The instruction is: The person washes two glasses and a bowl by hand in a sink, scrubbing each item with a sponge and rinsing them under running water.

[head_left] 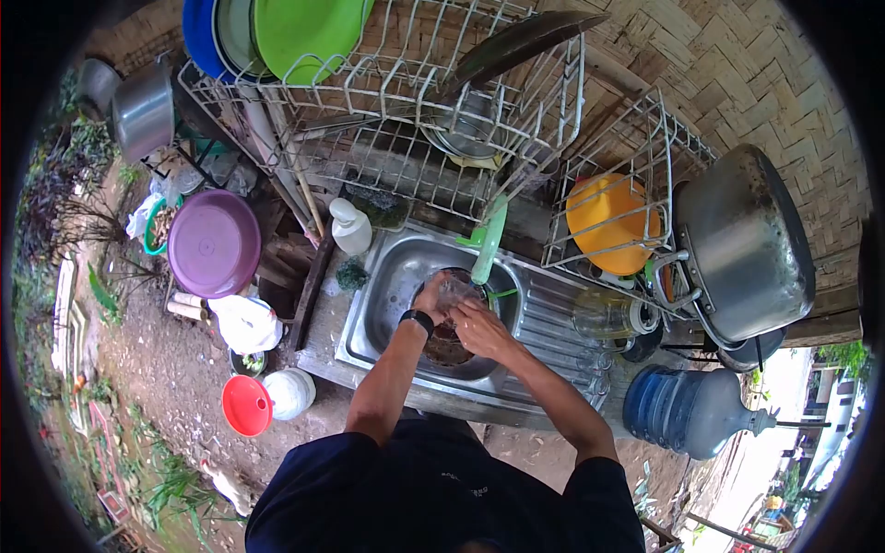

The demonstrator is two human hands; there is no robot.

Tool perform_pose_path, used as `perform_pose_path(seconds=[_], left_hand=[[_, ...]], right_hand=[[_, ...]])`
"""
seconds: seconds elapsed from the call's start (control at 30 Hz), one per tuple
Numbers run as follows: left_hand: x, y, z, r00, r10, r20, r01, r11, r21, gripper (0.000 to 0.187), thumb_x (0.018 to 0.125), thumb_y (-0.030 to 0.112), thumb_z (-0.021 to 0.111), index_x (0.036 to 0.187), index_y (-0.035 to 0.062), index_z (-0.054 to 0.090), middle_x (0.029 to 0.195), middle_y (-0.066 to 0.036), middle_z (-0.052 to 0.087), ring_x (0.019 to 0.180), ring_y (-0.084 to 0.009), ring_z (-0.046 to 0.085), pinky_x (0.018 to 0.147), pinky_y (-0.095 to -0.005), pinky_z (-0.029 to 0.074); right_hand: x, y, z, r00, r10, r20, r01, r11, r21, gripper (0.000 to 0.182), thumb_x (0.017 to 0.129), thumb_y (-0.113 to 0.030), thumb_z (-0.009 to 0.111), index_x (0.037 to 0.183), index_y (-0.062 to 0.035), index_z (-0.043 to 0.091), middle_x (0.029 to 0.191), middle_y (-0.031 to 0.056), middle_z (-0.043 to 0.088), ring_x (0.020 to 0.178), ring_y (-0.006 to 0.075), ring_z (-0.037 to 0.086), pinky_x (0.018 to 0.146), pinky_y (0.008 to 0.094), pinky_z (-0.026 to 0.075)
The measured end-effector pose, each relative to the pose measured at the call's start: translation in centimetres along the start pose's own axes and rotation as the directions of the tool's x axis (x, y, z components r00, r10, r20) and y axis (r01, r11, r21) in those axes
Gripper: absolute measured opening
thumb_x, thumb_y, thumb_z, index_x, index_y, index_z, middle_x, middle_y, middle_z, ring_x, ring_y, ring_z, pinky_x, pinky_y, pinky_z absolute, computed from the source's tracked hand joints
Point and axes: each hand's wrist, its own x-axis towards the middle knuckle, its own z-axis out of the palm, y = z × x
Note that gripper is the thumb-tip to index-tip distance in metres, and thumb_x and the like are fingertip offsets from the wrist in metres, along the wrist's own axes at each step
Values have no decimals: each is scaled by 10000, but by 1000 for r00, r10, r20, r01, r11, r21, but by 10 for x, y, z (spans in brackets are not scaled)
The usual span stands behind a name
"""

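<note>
Both my hands are over the basin of a steel sink point(378, 267). My left hand point(430, 297), with a black watch on its wrist, grips a clear, see-through container point(455, 289) from the left. My right hand point(479, 326) presses on the container's near right side, fingers curled against it. Whether it is glass or plastic I cannot make out. A green tap point(491, 241) ends just above and right of the container. Under my hands a dark round vessel with brownish contents point(449, 348) sits in the basin, partly hidden.
A white bottle point(350, 228) and a green scrubber point(351, 275) stand left of the basin. On the ribbed drainboard lies a clear jar point(604, 313). Wire racks point(396, 157) hang behind with plates. A big pot point(747, 249) and water jug point(687, 410) are at right.
</note>
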Motion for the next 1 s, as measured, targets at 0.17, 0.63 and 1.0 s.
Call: perform_pose_path(seconds=[0.17,0.63,1.0], left_hand=[[-21,-11,43,995,104,0,-104,992,-68,301,951,412,450,986,143,580,802,5,579,770,-157,593,708,-301,501],[-26,-6,51,978,198,68,-158,910,-383,347,855,433,559,897,91,601,863,-115,636,840,-273,615,793,-420,497],[-21,8,58,945,208,-252,-285,903,-322,352,843,390,595,949,55,580,899,-95,628,737,-234,619,645,-344,530]], right_hand=[[19,39,65,812,572,118,-515,605,607,333,849,-18,467,1171,-44,549,1110,196,585,1017,324,576,855,443,443],[71,29,29,719,593,362,-684,694,222,300,913,-183,508,1132,12,574,1159,207,597,1041,263,605,880,359,475],[5,-13,-2,676,576,-461,-522,815,252,306,831,16,548,1136,4,570,1040,67,601,982,198,568,871,332,434]])
